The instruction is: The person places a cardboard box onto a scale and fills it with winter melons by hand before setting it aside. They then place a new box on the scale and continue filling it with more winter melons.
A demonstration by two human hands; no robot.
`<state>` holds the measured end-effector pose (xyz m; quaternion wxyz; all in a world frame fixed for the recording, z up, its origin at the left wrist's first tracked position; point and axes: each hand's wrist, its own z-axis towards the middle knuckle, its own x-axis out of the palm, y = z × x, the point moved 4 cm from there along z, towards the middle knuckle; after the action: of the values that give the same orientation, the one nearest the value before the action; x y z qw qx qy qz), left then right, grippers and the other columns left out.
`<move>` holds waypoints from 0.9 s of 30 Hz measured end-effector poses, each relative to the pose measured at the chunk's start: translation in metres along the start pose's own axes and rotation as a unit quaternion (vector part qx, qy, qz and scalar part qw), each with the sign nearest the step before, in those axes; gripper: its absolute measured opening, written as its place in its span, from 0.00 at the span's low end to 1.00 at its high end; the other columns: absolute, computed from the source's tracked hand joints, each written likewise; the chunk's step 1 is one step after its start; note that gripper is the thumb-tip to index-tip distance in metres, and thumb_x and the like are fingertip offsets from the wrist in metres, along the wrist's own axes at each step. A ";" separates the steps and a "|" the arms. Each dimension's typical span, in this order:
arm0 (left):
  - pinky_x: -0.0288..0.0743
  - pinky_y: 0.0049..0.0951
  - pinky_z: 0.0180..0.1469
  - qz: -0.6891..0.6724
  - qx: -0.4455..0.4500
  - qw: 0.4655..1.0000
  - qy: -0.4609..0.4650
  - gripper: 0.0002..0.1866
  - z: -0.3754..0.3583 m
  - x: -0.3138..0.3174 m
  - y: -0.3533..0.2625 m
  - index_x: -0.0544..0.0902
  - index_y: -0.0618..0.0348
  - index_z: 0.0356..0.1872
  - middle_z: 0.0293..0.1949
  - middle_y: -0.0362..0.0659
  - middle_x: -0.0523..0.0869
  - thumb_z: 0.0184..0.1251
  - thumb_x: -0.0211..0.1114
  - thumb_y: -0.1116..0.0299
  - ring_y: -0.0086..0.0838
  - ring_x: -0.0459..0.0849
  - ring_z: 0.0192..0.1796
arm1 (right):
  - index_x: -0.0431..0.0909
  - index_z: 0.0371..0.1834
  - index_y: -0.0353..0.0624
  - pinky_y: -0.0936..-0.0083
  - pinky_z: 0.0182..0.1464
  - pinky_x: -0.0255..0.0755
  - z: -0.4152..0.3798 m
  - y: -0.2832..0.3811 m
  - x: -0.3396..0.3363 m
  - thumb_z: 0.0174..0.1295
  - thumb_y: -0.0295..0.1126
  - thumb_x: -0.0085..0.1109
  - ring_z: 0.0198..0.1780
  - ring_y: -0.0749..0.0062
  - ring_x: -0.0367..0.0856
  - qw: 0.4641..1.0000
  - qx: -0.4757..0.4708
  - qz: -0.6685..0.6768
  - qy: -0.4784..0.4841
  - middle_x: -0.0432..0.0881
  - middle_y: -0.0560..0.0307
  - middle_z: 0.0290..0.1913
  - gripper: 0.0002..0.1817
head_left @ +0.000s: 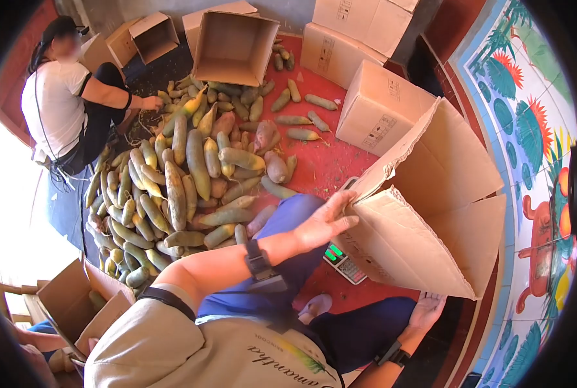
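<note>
A large open cardboard box (424, 239) stands tilted in front of me, over a digital scale (346, 268) with a lit green display. My left hand (327, 223) grips its near left side, thumb and fingers against the cardboard. At the lower corner of the same box, my right hand (427, 310) holds the edge, its fingertips partly hidden by the cardboard. Most of the scale's platform is covered by the box. Left of my knee lies a big heap of green radishes (198, 165).
A co-worker (55, 97) crouches at the far left, one hand at the heap. Open cardboard boxes (233, 48) stand behind it, and closed boxes (382, 107) at the back right. Another open box (84, 301) is at lower left, beside another person's arm. A painted tile wall (534, 161) runs along the right.
</note>
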<state>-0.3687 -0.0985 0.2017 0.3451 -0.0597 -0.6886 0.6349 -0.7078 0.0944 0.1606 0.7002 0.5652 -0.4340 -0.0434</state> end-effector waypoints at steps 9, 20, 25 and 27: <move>0.69 0.27 0.53 0.276 -0.073 0.900 -0.330 0.15 -0.045 -0.151 -0.063 0.75 0.62 0.49 0.43 0.44 0.80 0.62 0.58 0.68 0.26 0.76 0.48 | 0.60 0.63 0.39 0.63 0.69 0.46 -0.001 0.011 -0.018 0.67 0.46 0.40 0.67 0.62 0.57 0.996 -0.025 0.054 -0.073 0.61 0.50 0.66 0.27; 0.71 0.41 0.52 0.628 -0.297 0.682 -0.231 0.20 -0.174 -0.398 0.184 0.79 0.60 0.43 0.42 0.54 0.82 0.52 0.60 0.58 0.45 0.78 0.49 | 0.73 0.49 0.41 0.76 0.51 0.61 -0.036 0.038 -0.040 0.66 0.43 0.44 0.50 0.73 0.72 0.959 -0.086 -0.226 -0.150 0.77 0.56 0.50 0.19; 0.64 0.39 0.61 0.671 -0.348 0.624 -0.196 0.26 -0.221 -0.423 0.242 0.69 0.57 0.56 0.57 0.55 0.70 0.53 0.59 0.62 0.46 0.68 0.61 | 0.74 0.41 0.43 0.78 0.44 0.64 -0.043 0.035 -0.022 0.66 0.39 0.47 0.41 0.77 0.73 0.939 -0.080 -0.304 -0.138 0.78 0.60 0.41 0.12; 0.63 0.42 0.62 0.607 -0.427 0.621 -0.251 0.29 -0.208 -0.365 0.179 0.65 0.55 0.59 0.60 0.52 0.67 0.54 0.60 0.63 0.44 0.65 0.64 | 0.74 0.40 0.43 0.80 0.42 0.65 -0.041 0.034 -0.020 0.66 0.38 0.47 0.39 0.78 0.73 0.936 -0.084 -0.311 -0.143 0.78 0.60 0.39 0.11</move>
<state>-0.0427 -0.0816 -0.1175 -0.3694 -0.4432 -0.7495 0.3247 -0.7082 0.1490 0.1784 0.6278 0.5985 -0.3269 -0.3753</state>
